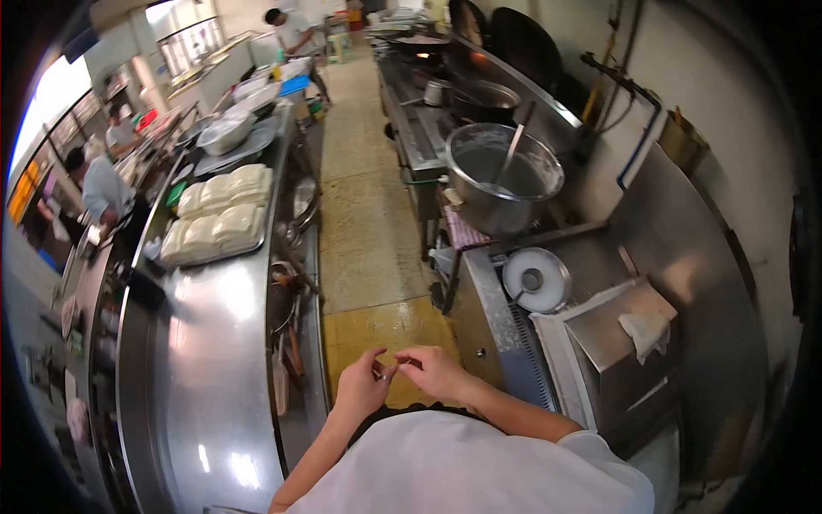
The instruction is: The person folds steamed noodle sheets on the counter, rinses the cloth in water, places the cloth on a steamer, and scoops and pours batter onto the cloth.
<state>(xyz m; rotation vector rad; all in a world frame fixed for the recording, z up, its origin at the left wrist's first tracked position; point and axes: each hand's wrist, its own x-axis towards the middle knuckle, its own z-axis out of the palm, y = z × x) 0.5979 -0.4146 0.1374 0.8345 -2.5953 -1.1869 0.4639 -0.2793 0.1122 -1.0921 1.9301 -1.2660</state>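
I can't tell if my left grip (361, 387) or right grip (437, 374) holds anything; nearby black cloth (374, 419) seems soft, edge-holdable.

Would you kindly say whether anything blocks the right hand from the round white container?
Nothing tall visibly stands between the right hand and the round white container; only the metal counter's front edge lies between them.

no text, label, brand, number or sign is readable in this view.

White top (462, 467), short sleeve (584, 444), black cloth edge (377, 418)
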